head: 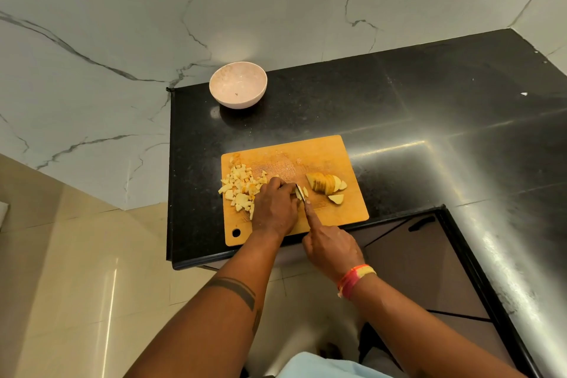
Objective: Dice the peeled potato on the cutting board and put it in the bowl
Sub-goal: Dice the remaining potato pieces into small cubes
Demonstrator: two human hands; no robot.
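A potato piece [302, 192] is pinned by the left hand's [275, 208] curled fingers on the cutting board [334, 215]; the knife [300, 192] is gripped by the right hand [329, 247], forefinger extended.

The board [322, 156] is orange-tan wood, scored pale ahead of the left grip [274, 207]. The dice [237, 188] to that grip's left are pale yellow, some tinged orange; the slices [326, 184] to the right of the knife [300, 192] are yellow. The bowl [238, 84] is speckled pale pink. The worktop [399, 95] is glossy speckled black. The wall [122, 9] is white marble with grey veins. The wristband [356, 278] behind the right grip [333, 250] is red, pink and yellow.
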